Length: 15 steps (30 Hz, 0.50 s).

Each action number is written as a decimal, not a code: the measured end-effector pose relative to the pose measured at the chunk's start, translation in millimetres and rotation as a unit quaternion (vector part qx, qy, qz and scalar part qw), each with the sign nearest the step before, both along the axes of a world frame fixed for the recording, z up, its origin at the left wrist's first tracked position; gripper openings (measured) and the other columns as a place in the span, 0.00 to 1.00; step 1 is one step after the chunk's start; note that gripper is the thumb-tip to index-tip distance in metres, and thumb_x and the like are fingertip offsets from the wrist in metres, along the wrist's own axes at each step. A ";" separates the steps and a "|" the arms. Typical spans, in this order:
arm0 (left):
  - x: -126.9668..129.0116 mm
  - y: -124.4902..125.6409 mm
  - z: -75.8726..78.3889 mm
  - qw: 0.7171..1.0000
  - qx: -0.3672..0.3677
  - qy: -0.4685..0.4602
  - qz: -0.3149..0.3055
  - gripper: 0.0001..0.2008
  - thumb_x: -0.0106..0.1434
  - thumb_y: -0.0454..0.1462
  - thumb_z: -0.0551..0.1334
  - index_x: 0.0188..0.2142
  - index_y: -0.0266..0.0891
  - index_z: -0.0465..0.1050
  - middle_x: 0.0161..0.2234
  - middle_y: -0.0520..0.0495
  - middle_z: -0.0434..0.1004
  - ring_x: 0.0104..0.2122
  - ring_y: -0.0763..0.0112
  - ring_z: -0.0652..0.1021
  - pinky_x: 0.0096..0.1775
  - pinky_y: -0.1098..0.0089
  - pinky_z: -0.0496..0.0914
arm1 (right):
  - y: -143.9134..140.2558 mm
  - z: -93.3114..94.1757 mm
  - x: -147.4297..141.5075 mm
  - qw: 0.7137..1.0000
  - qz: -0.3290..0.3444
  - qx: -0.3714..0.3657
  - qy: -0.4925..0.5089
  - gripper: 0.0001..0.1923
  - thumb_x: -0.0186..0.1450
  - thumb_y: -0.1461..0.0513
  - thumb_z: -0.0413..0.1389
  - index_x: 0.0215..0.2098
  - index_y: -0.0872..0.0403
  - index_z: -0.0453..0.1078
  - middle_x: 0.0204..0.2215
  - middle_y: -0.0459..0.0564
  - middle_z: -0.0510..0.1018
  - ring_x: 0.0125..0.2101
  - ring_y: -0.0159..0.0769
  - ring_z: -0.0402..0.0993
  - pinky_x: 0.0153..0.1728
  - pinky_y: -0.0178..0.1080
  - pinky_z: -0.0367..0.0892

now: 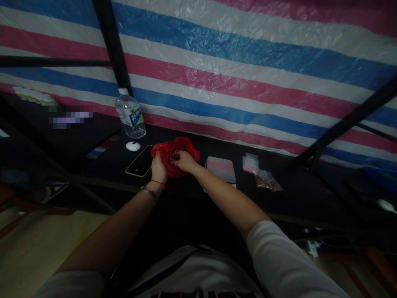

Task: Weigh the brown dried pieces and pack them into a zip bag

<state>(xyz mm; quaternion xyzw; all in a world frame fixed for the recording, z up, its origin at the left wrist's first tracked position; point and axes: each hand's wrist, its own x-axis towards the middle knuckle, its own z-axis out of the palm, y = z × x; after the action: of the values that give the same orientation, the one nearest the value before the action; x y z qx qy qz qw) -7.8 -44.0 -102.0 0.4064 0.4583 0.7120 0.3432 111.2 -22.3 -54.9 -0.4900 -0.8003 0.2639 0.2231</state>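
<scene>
A crumpled red plastic bag [182, 148] lies on the dark table [294, 194] in front of me. My left hand [159, 167] grips its near left edge. My right hand [183, 160] reaches into the bag's open mouth, fingers curled around something small and dark inside; what it is I cannot tell. A red string and a bead bracelet circle my left wrist.
A phone [139, 162] lies face up left of the bag, a small white oval object [133, 146] and a clear water bottle [130, 114] behind it. A pale flat case [221, 169] and small clear packets [263, 176] lie to the right. A striped tarp [248, 62] and black poles stand behind.
</scene>
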 end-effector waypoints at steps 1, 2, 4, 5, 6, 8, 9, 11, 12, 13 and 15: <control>0.1 -0.2 0.4 1.000 0.003 -0.005 0.012 0.28 0.63 0.54 0.46 0.43 0.35 0.73 0.38 0.43 0.79 0.41 0.66 0.78 0.46 0.67 0.70 | -0.1 -0.3 -0.2 1.000 -0.005 0.008 -0.004 0.15 0.55 0.60 0.62 0.40 0.56 0.72 0.39 0.52 0.78 0.38 0.37 0.73 0.40 0.36 0.66; 0.3 -0.3 0.9 1.000 0.006 -0.010 0.022 0.28 0.63 0.54 0.47 0.43 0.35 0.73 0.38 0.43 0.79 0.41 0.65 0.79 0.46 0.67 0.71 | -0.1 -0.5 -0.3 1.000 -0.008 0.015 -0.009 0.14 0.56 0.60 0.62 0.41 0.56 0.72 0.39 0.52 0.78 0.38 0.38 0.73 0.40 0.36 0.66; 1.1 -0.5 1.7 0.999 0.005 -0.017 0.030 0.28 0.63 0.54 0.47 0.42 0.35 0.74 0.39 0.42 0.79 0.41 0.65 0.79 0.46 0.66 0.71 | 0.4 -1.1 0.0 1.000 -0.010 0.027 -0.008 0.13 0.57 0.61 0.60 0.40 0.58 0.73 0.38 0.54 0.78 0.38 0.39 0.73 0.40 0.37 0.67; 1.6 -0.7 2.0 0.999 0.004 -0.020 0.031 0.28 0.63 0.54 0.47 0.42 0.35 0.74 0.39 0.42 0.79 0.41 0.64 0.79 0.47 0.66 0.71 | 0.9 -1.5 0.4 1.000 -0.002 0.027 0.000 0.13 0.57 0.62 0.60 0.40 0.58 0.73 0.38 0.54 0.78 0.38 0.39 0.74 0.40 0.37 0.67; 2.2 -0.8 2.3 0.999 0.003 -0.022 0.028 0.28 0.63 0.54 0.47 0.43 0.35 0.74 0.39 0.42 0.79 0.42 0.64 0.79 0.47 0.65 0.71 | 1.6 -1.9 1.1 1.000 0.011 0.022 0.011 0.13 0.57 0.63 0.60 0.40 0.57 0.73 0.38 0.53 0.78 0.39 0.38 0.74 0.41 0.37 0.67; 3.6 -0.9 2.7 1.000 0.004 -0.024 0.016 0.29 0.63 0.54 0.47 0.44 0.34 0.73 0.40 0.41 0.79 0.43 0.64 0.78 0.47 0.65 0.71 | 3.3 -2.6 2.9 0.999 0.034 0.004 0.035 0.13 0.56 0.65 0.60 0.41 0.56 0.73 0.38 0.51 0.79 0.39 0.37 0.74 0.42 0.37 0.67; 4.4 -1.0 3.0 1.000 0.006 -0.026 0.007 0.29 0.63 0.54 0.47 0.45 0.34 0.73 0.41 0.41 0.79 0.43 0.63 0.78 0.48 0.64 0.71 | 4.1 -2.6 3.8 0.999 0.033 -0.003 0.044 0.14 0.55 0.66 0.60 0.41 0.55 0.73 0.38 0.50 0.79 0.38 0.36 0.74 0.42 0.37 0.67; 6.0 -1.0 3.9 0.999 0.008 -0.036 -0.011 0.30 0.63 0.55 0.46 0.46 0.34 0.72 0.41 0.40 0.79 0.43 0.62 0.78 0.48 0.63 0.71 | 5.0 -1.8 5.6 0.999 0.012 -0.003 0.052 0.15 0.54 0.68 0.60 0.41 0.55 0.73 0.39 0.51 0.79 0.39 0.36 0.75 0.42 0.37 0.68; 6.9 -1.1 4.6 0.999 0.008 -0.046 -0.018 0.30 0.63 0.55 0.46 0.46 0.34 0.72 0.42 0.39 0.79 0.43 0.62 0.78 0.48 0.62 0.71 | 5.2 -1.2 6.2 0.999 0.012 -0.001 0.053 0.15 0.54 0.68 0.59 0.41 0.56 0.73 0.39 0.51 0.79 0.39 0.36 0.75 0.42 0.37 0.68; 7.6 -1.3 5.6 0.998 0.007 -0.059 -0.024 0.29 0.63 0.54 0.47 0.46 0.34 0.72 0.42 0.39 0.78 0.43 0.61 0.78 0.49 0.61 0.71 | 5.0 -0.5 6.6 0.998 0.021 -0.001 0.054 0.15 0.53 0.69 0.59 0.40 0.57 0.73 0.38 0.51 0.79 0.38 0.36 0.75 0.42 0.36 0.68; 9.1 -2.3 8.3 0.994 0.004 -0.103 -0.037 0.27 0.64 0.51 0.48 0.46 0.34 0.72 0.43 0.39 0.78 0.44 0.60 0.78 0.49 0.59 0.70 | 4.4 0.5 6.9 0.998 0.032 0.000 0.060 0.16 0.53 0.70 0.58 0.41 0.57 0.73 0.38 0.52 0.79 0.38 0.35 0.75 0.42 0.36 0.68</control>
<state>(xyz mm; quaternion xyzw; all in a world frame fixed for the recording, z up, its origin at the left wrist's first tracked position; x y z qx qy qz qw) 1.3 -46.3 -93.8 0.3488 0.4023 0.7387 0.4133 118.2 -17.9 -54.4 -0.4472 -0.8009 0.3001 0.2616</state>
